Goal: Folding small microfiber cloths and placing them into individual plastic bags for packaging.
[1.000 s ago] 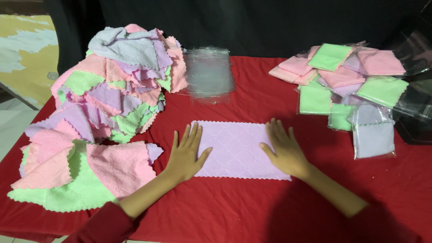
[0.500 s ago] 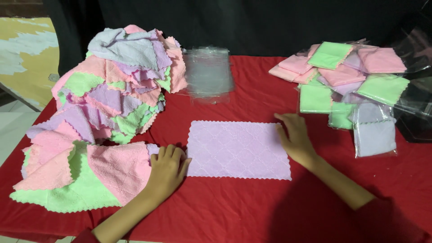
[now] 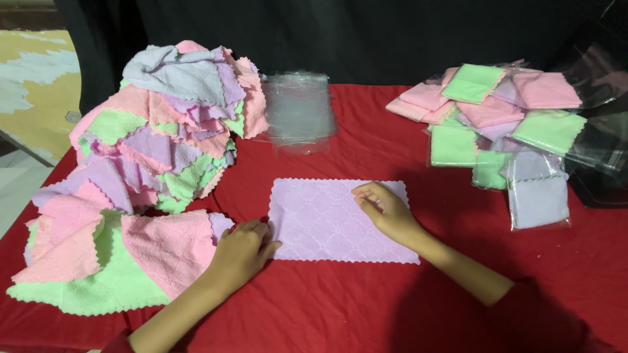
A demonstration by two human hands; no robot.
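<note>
A lilac cloth [image 3: 327,219] with scalloped edges lies flat on the red tablecloth [image 3: 366,307], folded into a wide rectangle. My left hand [image 3: 242,252] rests at its lower left corner, fingers curled on the edge. Over the cloth's upper right part is my right hand [image 3: 386,212], its fingers bent and the fingertips touching the fabric. Neither hand has lifted the cloth.
A big heap of loose pink, green and lilac cloths [image 3: 150,157] fills the left side. A stack of clear plastic bags [image 3: 297,111] lies at the back centre. Bagged folded cloths [image 3: 504,131] pile up at the right, beside a dark bin [image 3: 605,170].
Both hands first lay flat on the cloth. The left slid off to the lower left corner; the right went to the right edge, then came back over the upper right part.
</note>
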